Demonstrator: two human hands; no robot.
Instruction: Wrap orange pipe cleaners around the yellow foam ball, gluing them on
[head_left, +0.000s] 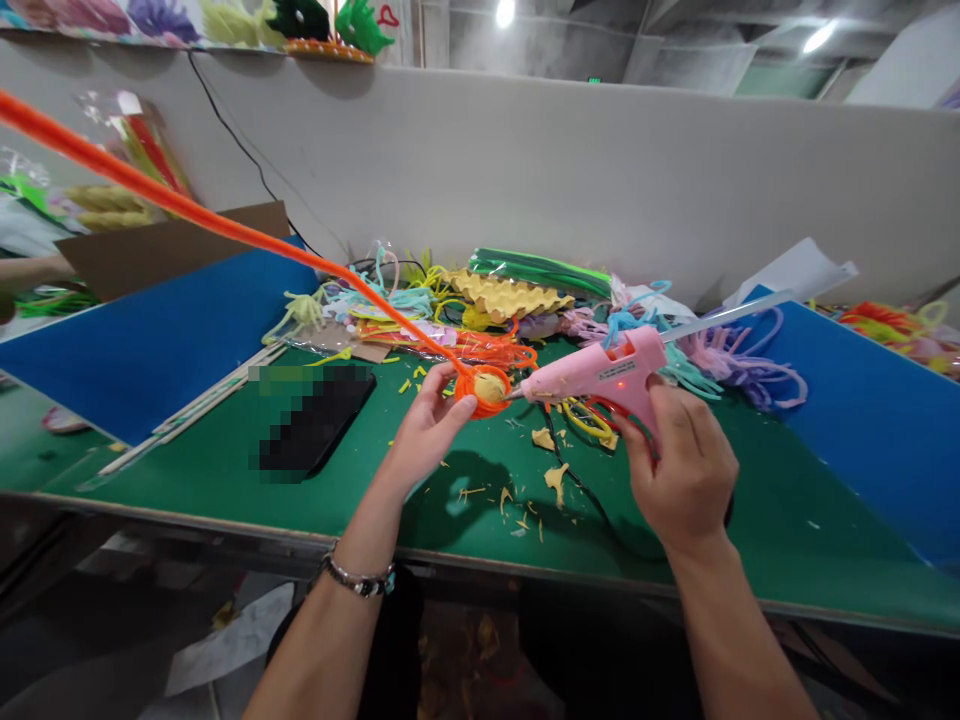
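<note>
My left hand [429, 428] pinches a round orange coil [491, 408] of fuzzy stem between thumb and fingers. A pale yellow piece [490, 387] sits in the coil's middle. From the coil, a long orange stem [300, 247] runs up to the upper left. My right hand [686, 465] is wrapped round the handle of a pink glue gun [600, 367], with a clear glue stick [727, 315] in its back. The gun's metal tip is at the coil's right edge; whether it touches cannot be made out.
A black phone [322, 420] lies left on the green table [195, 500]. Blue boards [180, 330] stand at both sides. Colourful stems and a yellow egg-tray piece [514, 297] lie behind; yellow scraps [556, 482] and a black cable lie in front. Another person's arm [34, 272] shows far left.
</note>
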